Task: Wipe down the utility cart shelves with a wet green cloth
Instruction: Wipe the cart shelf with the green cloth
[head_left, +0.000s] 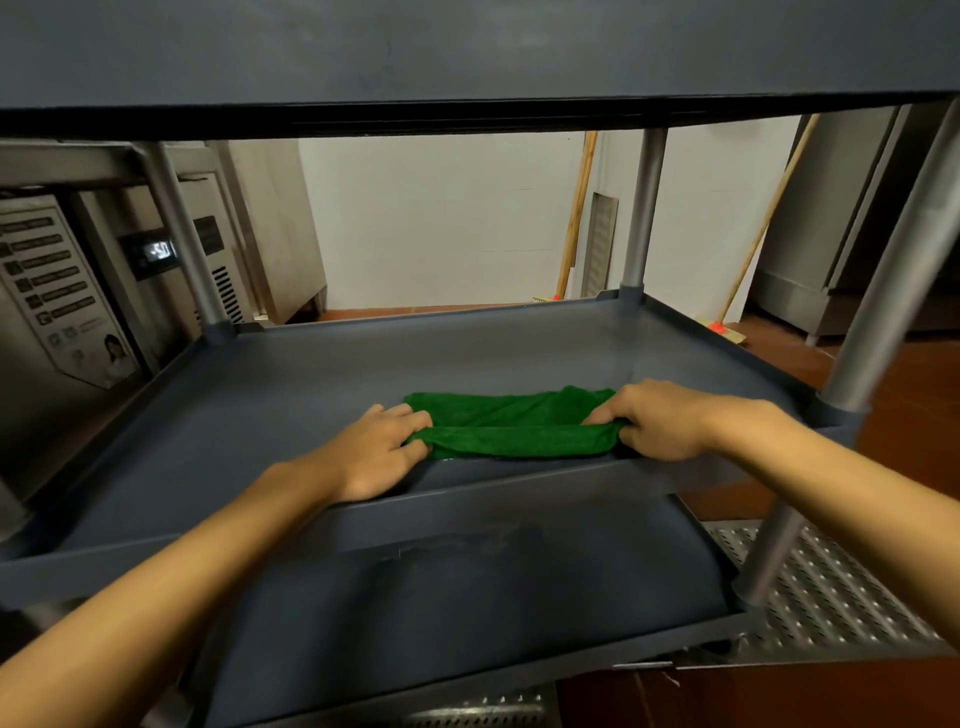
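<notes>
Green cloth (511, 426) lies on the middle shelf (311, 384) near its front edge, long axis left-right. Left hand (376, 449) and right hand (657, 421) each pinch one end, equally near.

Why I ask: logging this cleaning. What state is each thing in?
cloth: folded, lying on the middle shelf near its front edge.
left hand: pinches the cloth's left end.
right hand: pinches the cloth's right end.
bottom shelf: streaky patch in the middle.
brooms: leaning against the wall.
</notes>
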